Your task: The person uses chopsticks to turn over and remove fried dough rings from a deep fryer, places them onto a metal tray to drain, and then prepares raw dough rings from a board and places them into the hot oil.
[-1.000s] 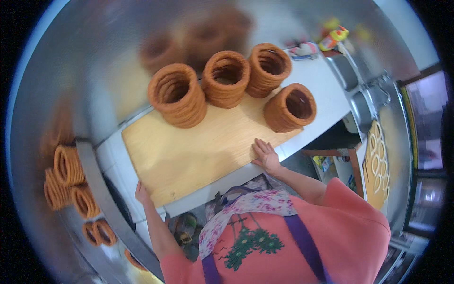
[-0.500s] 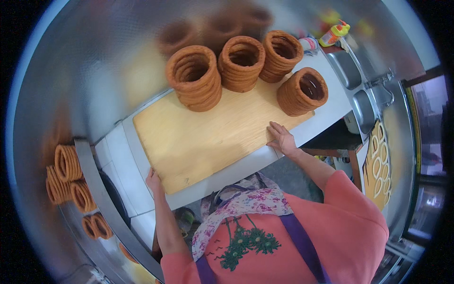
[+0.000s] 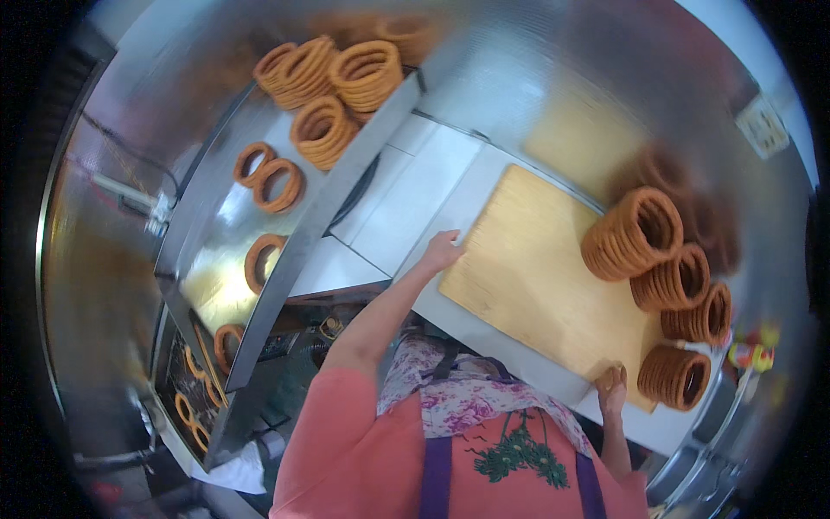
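Note:
A pale wooden board (image 3: 527, 277) lies on the white counter in front of me. My left hand (image 3: 443, 249) is at its left edge, fingers bent against the wood. My right hand (image 3: 611, 387) is closed over the near edge towards the right, with its fingers curled on top. Several upright stacks of brown fried dough rings stand along the board's far and right sides. The largest stack (image 3: 631, 235) is at the back, and the nearest stack (image 3: 674, 377) is just right of my right hand.
Left of the counter, a raised steel tray (image 3: 294, 251) holds piled dough rings (image 3: 324, 130) and several loose ones. Below it, more rings (image 3: 194, 389) lie in a dark fryer. A shiny metal wall (image 3: 484, 78) runs behind. A yellow bottle (image 3: 750, 355) and sinks are at the far right.
The view has swung left, bringing the steel tray and fryer into sight. My left hand has shifted farther up the board's left edge; my right hand's fingers, stretched out before, are now curled.

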The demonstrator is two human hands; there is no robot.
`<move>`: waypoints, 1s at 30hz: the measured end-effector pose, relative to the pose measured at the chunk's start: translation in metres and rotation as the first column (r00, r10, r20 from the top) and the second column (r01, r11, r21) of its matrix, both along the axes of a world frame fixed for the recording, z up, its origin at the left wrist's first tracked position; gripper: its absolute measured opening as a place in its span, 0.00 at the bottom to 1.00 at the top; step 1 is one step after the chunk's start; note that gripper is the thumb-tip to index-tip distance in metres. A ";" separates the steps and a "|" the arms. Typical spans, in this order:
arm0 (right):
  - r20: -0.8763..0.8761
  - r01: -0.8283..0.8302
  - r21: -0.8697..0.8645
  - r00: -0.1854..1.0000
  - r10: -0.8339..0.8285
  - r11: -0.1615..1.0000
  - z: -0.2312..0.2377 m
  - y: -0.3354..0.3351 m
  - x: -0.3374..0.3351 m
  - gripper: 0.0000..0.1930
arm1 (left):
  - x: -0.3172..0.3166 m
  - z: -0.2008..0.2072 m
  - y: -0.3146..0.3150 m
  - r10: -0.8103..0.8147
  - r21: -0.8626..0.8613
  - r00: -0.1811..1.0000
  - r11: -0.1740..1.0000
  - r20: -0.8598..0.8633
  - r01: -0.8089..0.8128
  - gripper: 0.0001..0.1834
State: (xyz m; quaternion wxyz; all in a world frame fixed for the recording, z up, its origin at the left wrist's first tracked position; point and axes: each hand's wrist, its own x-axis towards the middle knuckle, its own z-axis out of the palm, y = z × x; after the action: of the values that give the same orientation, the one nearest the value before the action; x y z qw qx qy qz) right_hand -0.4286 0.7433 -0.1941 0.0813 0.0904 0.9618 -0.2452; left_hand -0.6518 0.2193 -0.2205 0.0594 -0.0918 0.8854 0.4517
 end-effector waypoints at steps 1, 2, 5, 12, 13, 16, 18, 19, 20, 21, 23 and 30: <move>-0.070 -0.019 0.088 0.997 0.026 0.996 0.003 -0.012 -0.009 0.30 | 0.003 0.021 -0.012 0.003 0.037 0.999 0.999 -0.043 -0.001 0.23; -0.131 -0.038 0.182 0.989 0.063 0.983 0.014 -0.016 -0.019 0.29 | 0.009 0.051 -0.015 0.013 0.081 0.997 0.997 -0.079 -0.007 0.23; -0.146 0.085 -0.204 0.982 -0.117 0.975 0.047 -0.092 -0.066 0.25 | 0.007 0.114 -0.048 0.086 0.257 0.972 0.966 -0.219 -0.028 0.20; -0.014 -0.007 -0.864 1.000 -0.012 0.503 0.126 -0.364 -0.209 0.23 | -0.041 0.190 -0.281 0.697 0.519 0.609 0.704 -0.378 -0.484 0.18; 0.033 0.006 -0.892 0.998 0.050 0.451 0.148 -0.416 -0.226 0.24 | -0.051 0.185 -0.321 0.734 0.529 0.587 0.667 -0.341 -0.525 0.19; 0.143 0.105 -0.982 0.957 0.253 0.158 0.189 -0.549 -0.278 0.29 | -0.091 0.151 -0.404 0.668 0.387 0.732 0.715 -0.134 -0.582 0.26; 0.221 0.202 -0.975 0.929 0.296 0.093 0.189 -0.622 -0.314 0.34 | -0.129 0.124 -0.436 0.568 0.407 0.822 0.741 0.046 -0.535 0.29; 0.282 0.260 -0.959 0.912 0.299 0.110 0.186 -0.650 -0.332 0.36 | -0.140 0.114 -0.448 0.505 0.418 0.853 0.751 0.136 -0.511 0.31; 0.304 0.264 -0.947 0.921 0.245 0.183 0.180 -0.671 -0.350 0.37 | -0.149 0.111 -0.447 0.451 0.485 0.877 0.737 0.166 -0.471 0.31; 0.318 0.265 -0.930 0.928 0.196 0.255 0.172 -0.690 -0.365 0.38 | -0.158 0.112 -0.443 0.400 0.550 0.897 0.713 0.189 -0.434 0.31; 0.385 0.322 -0.881 0.914 0.128 0.348 0.165 -0.719 -0.386 0.36 | -0.179 0.103 -0.451 0.260 0.653 0.936 0.670 0.239 -0.352 0.32; 0.468 0.429 -0.832 0.883 0.031 0.353 0.121 -0.752 -0.409 0.33 | -0.181 0.108 -0.466 0.155 0.482 0.914 0.810 0.375 -0.335 0.36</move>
State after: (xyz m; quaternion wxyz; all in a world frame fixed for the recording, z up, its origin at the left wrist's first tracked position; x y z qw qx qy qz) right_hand -0.8381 -0.0089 -0.0730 0.2836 0.1976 0.6013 -0.7204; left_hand -0.8324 -0.2472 -0.1124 0.1648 -0.2578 0.6823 0.6640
